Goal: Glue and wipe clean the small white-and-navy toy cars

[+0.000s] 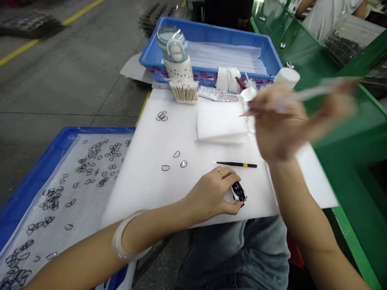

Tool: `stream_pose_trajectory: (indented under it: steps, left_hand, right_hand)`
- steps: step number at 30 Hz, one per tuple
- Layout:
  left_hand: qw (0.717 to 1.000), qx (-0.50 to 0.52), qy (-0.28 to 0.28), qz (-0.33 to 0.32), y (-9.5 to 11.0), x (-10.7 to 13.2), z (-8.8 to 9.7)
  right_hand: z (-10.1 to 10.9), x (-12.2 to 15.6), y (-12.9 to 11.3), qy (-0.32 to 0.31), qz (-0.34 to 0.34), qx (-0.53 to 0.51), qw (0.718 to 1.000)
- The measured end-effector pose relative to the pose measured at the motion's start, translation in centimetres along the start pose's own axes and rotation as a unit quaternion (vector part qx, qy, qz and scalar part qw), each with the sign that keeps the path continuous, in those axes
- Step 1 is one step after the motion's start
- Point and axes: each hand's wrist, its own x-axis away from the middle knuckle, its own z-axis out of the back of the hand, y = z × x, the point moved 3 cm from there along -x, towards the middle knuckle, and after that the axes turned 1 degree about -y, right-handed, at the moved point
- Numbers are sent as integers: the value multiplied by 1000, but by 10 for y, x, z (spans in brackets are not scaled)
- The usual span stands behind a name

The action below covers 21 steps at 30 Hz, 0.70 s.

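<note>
My left hand (pixel 211 191) rests on the white foam board (pixel 139 189), its thumb and fingers closed around a small toy car (pixel 238 192) with a dark top and white sides. Raised over the board's right side, my right hand (pixel 279 129) is smeared by motion. It grips a slim, pale stick-like tool (pixel 311 93) whose pointed tip faces left; its exact kind is unclear. Black tweezers (pixel 237 164) with a yellow band lie just beyond the car. Several thin black rings (pixel 165 168) are on the board, left of the tweezers.
A folded white foam sheet (pixel 222 123) lies farther back. Behind it stand cotton swabs (pixel 184 92), a dotted bottle (pixel 177 56) and a blue tray (pixel 208 34). Another blue tray (pixel 75 131) at left holds many black rings. A green conveyor (pixel 305 52) carries small cars at right.
</note>
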Motion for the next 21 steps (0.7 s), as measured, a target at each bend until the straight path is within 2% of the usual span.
stream_pose_trajectory:
  steps: [2, 3, 4, 7, 9, 11, 13, 15, 16, 18, 21]
  left_hand:
    - [1000, -9, -29, 1, 0, 0, -1]
    - [999, -13, -42, 0, 1, 0, -1]
    - [998, -18, -55, -3, 1, 0, -1]
    - [994, -49, -92, -32, 3, 1, 1]
    - [991, -69, -99, -53, 4, 1, 3]
    - [993, -80, -71, -55, 1, -1, 9]
    - [995, -99, 1, -31, -7, -5, 21]
    - [986, -133, 94, 20, -20, -10, 36]
    - [977, -156, 136, 52, -29, -13, 44]
    - [954, -200, 186, 122, -47, -18, 57]
    - [937, -203, 175, 222, -76, -24, 66]
  right_hand:
    - [-10, -16, 25, -84, -86, 71, 990]
    - [-9, -17, 32, -107, -98, 97, 985]
    - [-3, -14, 32, -110, -82, 110, 984]
    - [37, 11, 11, -57, 15, 138, 989]
    - [74, 33, -4, -6, 17, 203, 979]
    - [107, 53, -7, 22, -43, 316, 947]
    - [129, 71, 0, 15, -103, 430, 897]
    - [138, 84, 10, -16, -140, 508, 850]
    - [138, 89, 13, -31, -148, 528, 836]
    - [132, 92, 16, -57, -143, 543, 825]
    - [112, 82, 11, -115, -97, 521, 840]
